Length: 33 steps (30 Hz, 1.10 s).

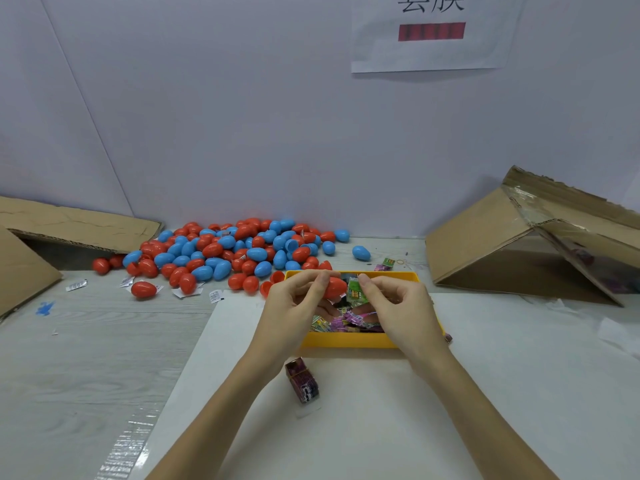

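I see both hands up over the yellow tray (346,341), between its side edges. The egg pile (225,247) sits just behind it on the left. The cardboard box (502,244) is well off to the right. The left hand (294,306) curls round a red egg (335,287) above the tray. The right hand (398,306) pinches a green packet (355,292) right beside the egg.
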Each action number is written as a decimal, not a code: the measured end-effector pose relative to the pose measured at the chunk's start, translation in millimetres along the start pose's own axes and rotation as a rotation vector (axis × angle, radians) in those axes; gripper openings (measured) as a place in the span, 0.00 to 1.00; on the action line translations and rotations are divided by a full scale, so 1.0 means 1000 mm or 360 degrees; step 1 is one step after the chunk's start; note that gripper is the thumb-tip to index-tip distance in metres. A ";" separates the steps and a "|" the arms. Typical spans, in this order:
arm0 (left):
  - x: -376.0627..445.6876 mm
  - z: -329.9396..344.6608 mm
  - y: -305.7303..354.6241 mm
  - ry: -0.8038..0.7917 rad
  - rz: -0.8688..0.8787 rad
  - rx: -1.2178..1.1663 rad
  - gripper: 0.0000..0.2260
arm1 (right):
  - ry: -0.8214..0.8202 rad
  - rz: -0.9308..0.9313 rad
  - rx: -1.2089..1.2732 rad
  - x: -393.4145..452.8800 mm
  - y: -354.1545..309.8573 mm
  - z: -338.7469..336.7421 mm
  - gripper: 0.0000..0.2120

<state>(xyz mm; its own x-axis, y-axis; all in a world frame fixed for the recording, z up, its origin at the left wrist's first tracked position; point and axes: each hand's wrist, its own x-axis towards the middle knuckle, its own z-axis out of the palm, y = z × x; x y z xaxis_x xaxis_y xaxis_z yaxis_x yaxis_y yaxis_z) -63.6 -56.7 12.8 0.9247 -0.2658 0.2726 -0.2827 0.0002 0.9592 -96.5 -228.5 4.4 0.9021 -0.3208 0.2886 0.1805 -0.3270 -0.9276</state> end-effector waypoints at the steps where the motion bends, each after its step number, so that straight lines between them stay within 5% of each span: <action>1: 0.000 0.000 0.000 0.0002 -0.0004 0.0001 0.11 | -0.0020 -0.0006 -0.0003 0.000 0.000 0.000 0.12; 22: -0.001 0.000 -0.003 -0.0002 0.0000 0.0136 0.12 | -0.0211 0.0055 0.0027 -0.005 -0.004 0.005 0.13; 33: -0.003 -0.002 0.002 -0.0284 -0.0036 0.0277 0.18 | -0.0263 0.0012 0.0241 -0.003 -0.004 0.001 0.03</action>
<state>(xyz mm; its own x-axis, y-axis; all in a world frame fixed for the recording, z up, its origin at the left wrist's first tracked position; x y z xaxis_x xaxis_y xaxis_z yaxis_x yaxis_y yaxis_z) -66.3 -54.4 14.0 0.8761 -0.4296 0.2186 -0.3162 -0.1698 0.9334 -99.3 -225.2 6.8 0.9534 -0.1684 0.2504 0.2193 -0.1837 -0.9582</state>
